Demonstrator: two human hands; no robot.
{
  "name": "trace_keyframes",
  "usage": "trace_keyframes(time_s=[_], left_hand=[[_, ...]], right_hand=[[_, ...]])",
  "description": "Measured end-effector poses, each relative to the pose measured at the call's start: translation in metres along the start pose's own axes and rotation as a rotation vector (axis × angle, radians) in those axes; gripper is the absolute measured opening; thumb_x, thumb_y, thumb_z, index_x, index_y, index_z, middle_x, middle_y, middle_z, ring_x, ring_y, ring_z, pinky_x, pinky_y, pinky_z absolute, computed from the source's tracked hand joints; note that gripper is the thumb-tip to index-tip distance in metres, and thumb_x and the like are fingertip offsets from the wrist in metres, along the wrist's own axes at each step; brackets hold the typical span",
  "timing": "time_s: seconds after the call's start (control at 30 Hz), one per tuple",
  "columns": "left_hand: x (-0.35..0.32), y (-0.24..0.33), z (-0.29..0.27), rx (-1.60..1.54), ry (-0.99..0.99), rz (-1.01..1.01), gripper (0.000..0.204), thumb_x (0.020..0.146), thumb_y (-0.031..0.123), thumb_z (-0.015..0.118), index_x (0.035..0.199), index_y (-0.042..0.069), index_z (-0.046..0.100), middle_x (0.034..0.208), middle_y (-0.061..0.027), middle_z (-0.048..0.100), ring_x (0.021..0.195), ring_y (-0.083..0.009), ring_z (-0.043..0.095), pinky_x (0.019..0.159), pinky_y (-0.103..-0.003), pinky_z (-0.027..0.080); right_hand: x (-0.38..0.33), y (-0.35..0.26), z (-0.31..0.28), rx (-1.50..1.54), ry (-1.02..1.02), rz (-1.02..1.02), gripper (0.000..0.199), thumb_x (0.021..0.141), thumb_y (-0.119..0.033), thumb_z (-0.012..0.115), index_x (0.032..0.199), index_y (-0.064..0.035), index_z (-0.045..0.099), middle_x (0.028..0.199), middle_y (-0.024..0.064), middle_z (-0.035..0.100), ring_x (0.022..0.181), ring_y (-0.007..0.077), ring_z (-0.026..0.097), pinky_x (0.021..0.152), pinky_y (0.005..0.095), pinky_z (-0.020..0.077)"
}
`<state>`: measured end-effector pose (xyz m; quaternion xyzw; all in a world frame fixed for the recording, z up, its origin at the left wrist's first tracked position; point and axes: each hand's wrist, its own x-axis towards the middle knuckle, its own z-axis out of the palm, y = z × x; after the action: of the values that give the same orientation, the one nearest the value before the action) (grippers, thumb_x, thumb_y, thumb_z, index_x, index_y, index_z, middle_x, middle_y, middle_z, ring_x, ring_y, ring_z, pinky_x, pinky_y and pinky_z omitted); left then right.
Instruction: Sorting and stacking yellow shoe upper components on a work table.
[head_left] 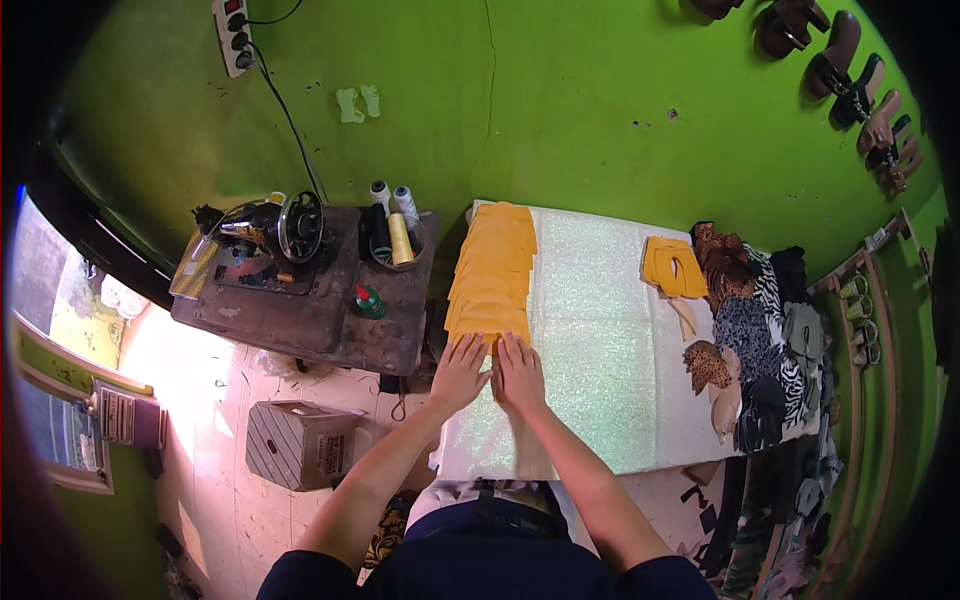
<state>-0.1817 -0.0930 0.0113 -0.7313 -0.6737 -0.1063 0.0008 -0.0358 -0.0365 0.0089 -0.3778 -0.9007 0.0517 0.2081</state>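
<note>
A long row of overlapping yellow cut pieces (495,262), of leather or fabric, runs along the left side of the table toward the wall. My left hand (461,375) lies on the near end of this row, its fingers stretched forward over the last pieces. Close beside it, my right hand (520,376) rests on the same end, fingers also extended. Both palms face down, and their undersides are hidden. Beneath the row spreads a shiny whitish sheet (595,330) covering the table. A smaller yellow stack (672,267) with an oval opening sits at the far right.
Left of the table stands a sewing machine (270,230) on a dark worn bench (290,315), with thread cones (401,240) and a green bottle (369,302). Patterned scraps (745,335) crowd the right edge. A plastic stool (300,445) is on the floor; sandals (835,60) hang upper right.
</note>
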Motion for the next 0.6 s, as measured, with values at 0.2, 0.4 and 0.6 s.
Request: trace_keyframes(time_s=[0.2, 0.4, 0.6], left_hand=[[-0.006, 0.008, 0.006, 0.062, -0.140, -0.095, 0.060, 0.089, 0.048, 0.030, 0.133, 0.009, 0.032, 0.140, -0.0055, 0.026, 0.131, -0.0194, 0.020, 0.106, -0.042, 0.012], [-0.006, 0.018, 0.006, 0.054, -0.137, -0.135, 0.058, 0.089, 0.047, 0.031, 0.133, 0.009, 0.032, 0.141, -0.0064, 0.025, 0.131, -0.0212, 0.020, 0.106, -0.044, 0.012], [0.019, 0.055, 0.000, 0.094, -0.055, -0.091, 0.049, 0.086, 0.029, 0.040, 0.128, 0.004, 0.038, 0.137, -0.0140, 0.029, 0.130, -0.0280, 0.021, 0.105, -0.045, 0.015]], right_hand=[[-0.013, 0.000, 0.009, 0.026, -0.164, 0.051, 0.048, 0.085, -0.025, 0.043, 0.129, -0.0049, 0.037, 0.137, 0.0089, 0.032, 0.127, 0.0254, 0.029, 0.103, 0.0470, 0.0203], [-0.015, 0.004, 0.009, 0.049, -0.180, 0.063, 0.050, 0.085, -0.025, 0.043, 0.131, -0.0062, 0.034, 0.138, 0.0072, 0.030, 0.127, 0.0249, 0.028, 0.104, 0.0492, 0.0172], [-0.012, 0.030, -0.018, 0.141, -0.095, -0.109, 0.054, 0.081, -0.018, 0.049, 0.131, -0.0073, 0.033, 0.137, 0.0081, 0.032, 0.126, 0.0271, 0.030, 0.102, 0.0511, 0.0201]])
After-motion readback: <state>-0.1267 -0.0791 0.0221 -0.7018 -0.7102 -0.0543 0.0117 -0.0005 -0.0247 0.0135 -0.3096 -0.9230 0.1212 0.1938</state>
